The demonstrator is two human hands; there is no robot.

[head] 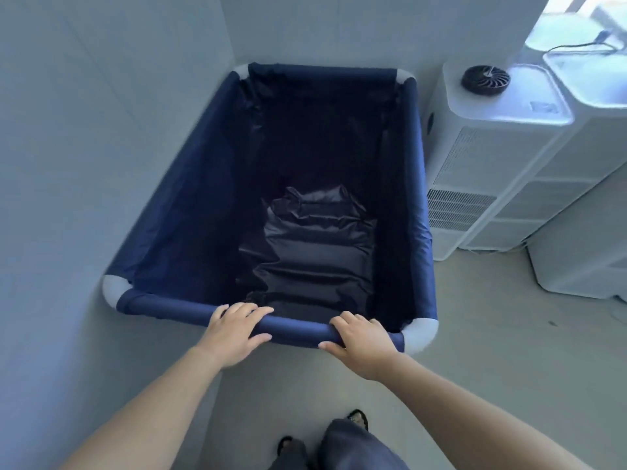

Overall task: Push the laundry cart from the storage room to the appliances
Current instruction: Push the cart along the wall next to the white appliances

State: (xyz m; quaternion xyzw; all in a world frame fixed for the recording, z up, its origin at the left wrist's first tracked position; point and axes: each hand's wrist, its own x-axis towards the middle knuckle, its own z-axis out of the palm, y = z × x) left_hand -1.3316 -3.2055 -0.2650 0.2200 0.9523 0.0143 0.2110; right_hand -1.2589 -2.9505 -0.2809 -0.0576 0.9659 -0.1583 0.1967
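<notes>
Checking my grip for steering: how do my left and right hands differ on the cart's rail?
The left hand grips the rail well in from the left corner cap; the right hand grips beside the right corner cap. Left thumb points right, right thumb left. Both wrap over the rail's top.

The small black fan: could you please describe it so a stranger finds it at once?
Right of the navy laundry cart stands a white appliance. The fan lies on its top, the only dark, round, vaned thing there.
</notes>
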